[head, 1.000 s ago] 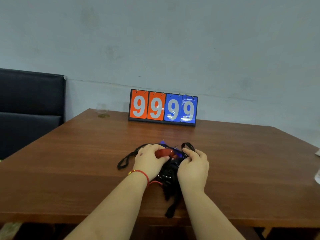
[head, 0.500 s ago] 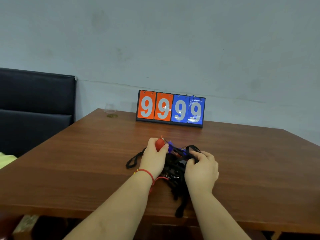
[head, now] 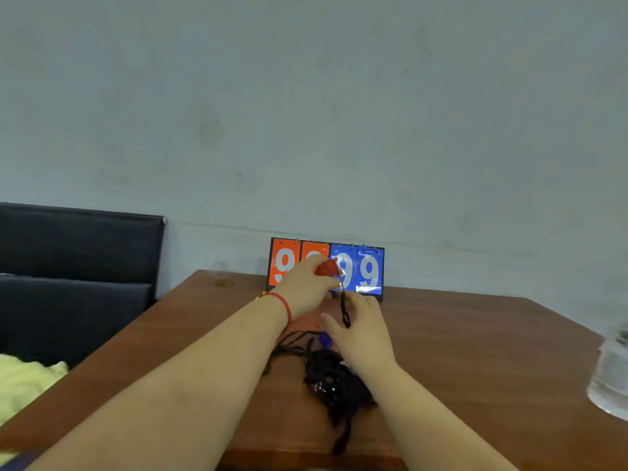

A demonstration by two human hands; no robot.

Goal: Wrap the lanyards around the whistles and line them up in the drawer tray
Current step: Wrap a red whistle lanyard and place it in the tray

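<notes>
Since the frame half a second ago, the left hand (head: 307, 287) has risen off the pile and now holds the red whistle (head: 327, 268) up in front of the scoreboard (head: 368, 270), and the head camera has tilted upward so that wall fills most of the view. Largest first: the brown table (head: 475, 351) carries everything; a dark seat back (head: 74, 263) stands to the left, with something pale yellow (head: 23, 379) at the left edge and a blurred clear container (head: 610, 375) at the right edge. On the table near the person lies the tangled heap of black lanyards (head: 331, 379), with a blue whistle (head: 324, 339) showing at its far edge. Left hand: fingers curled round the red whistle, gripping it clear of the table. From it a black lanyard strand (head: 343, 305) hangs down to the right hand (head: 360, 329), which takes the strand between thumb and fingers just above the heap. Judgement: the step in hand is separating one whistle and its cord from the tangle; wrapping has not begun. No drawer tray is in view. Next move likely calls for drawing the cord free of the heap with the right hand while the left keeps the whistle steady, then winding the freed cord round the whistle body. Risk: the strand may drag other lanyards along.
</notes>
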